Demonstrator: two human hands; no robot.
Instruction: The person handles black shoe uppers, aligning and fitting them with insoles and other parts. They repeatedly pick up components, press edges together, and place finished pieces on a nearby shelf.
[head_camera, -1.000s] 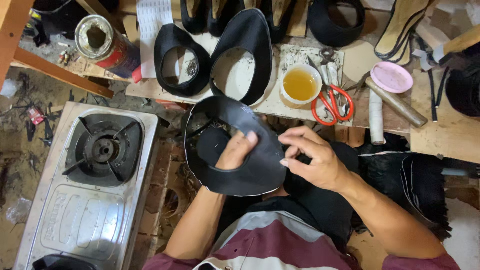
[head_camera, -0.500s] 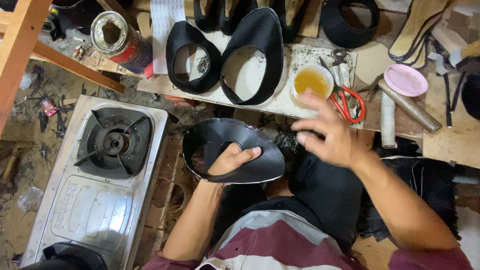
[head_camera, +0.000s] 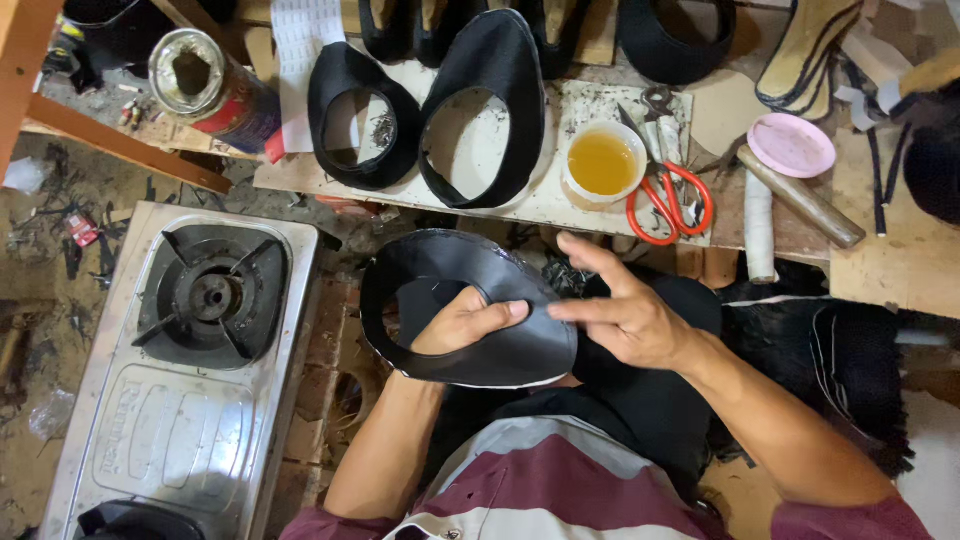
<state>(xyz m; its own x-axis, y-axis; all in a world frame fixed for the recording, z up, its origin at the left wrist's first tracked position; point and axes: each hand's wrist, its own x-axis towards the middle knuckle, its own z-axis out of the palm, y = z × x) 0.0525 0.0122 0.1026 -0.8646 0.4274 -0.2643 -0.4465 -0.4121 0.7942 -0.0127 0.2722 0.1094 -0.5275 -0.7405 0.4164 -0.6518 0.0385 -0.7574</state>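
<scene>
The left hand (head_camera: 468, 322) reaches through the oval opening of a black, curved leather shoe-upper piece (head_camera: 500, 345) and grips it, thumb pressed on the top face, holding it over the lap just below the table (head_camera: 520, 205). The right hand (head_camera: 625, 318) is open, fingers spread, its fingertips touching the piece's right part and gripping nothing.

To do this well, the left hand should keep the piece steady and flat enough that the right fingers can press evenly over the surface, working outward toward the pale edge so that no crease is left.

On the table lie two more black oval-holed upper pieces (head_camera: 360, 115), a small white bowl of amber liquid (head_camera: 603, 162) and red-handled scissors (head_camera: 668, 195) just beside it. A single-burner steel gas stove (head_camera: 190, 350) sits to the left on the floor.
</scene>
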